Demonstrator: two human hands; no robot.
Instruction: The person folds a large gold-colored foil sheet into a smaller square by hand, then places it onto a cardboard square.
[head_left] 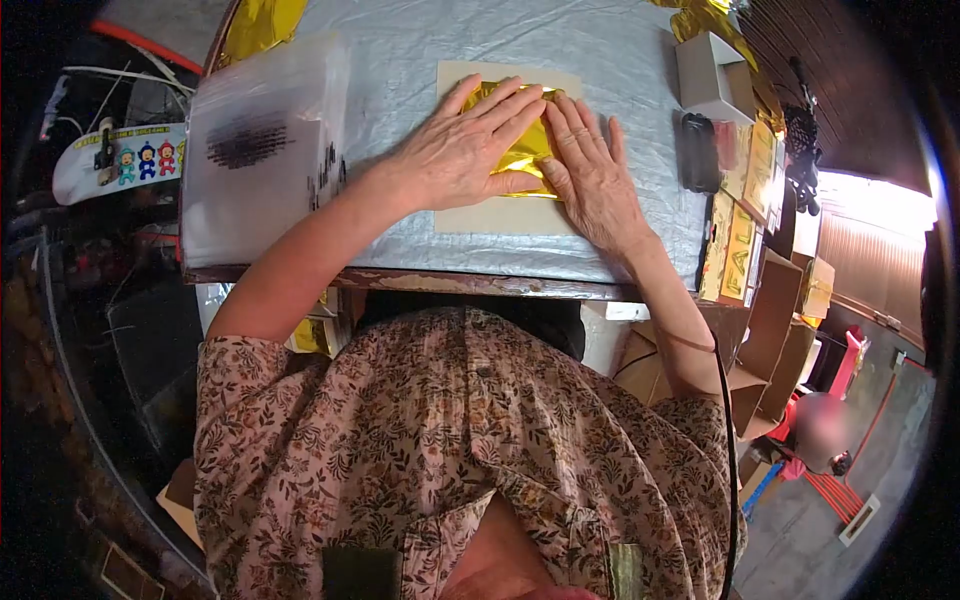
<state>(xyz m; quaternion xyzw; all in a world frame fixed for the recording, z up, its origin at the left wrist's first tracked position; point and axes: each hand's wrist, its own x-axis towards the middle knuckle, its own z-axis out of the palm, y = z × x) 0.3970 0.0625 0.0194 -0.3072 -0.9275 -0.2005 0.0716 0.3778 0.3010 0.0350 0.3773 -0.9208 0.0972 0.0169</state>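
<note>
A shiny gold foil sheet [522, 158] lies on a beige cardboard sheet [480, 218] on the table. My left hand [465, 145] rests flat over the foil's left side, its fingers stretched out and slightly apart. On the right edge of the foil lies my right hand [595, 175], palm down with fingers extended. The fingertips of both hands come close together near the foil's top edge. Parts of the foil and card are hidden under the hands. Neither hand grasps anything that I can see.
A stack of clear plastic sleeves [240, 210] with black marks covers the table's left side. On the right stand an open white box [715, 80], a black object [700, 152] and gold-printed boxes [738, 250]. More gold foil [262, 28] lies at the back left corner.
</note>
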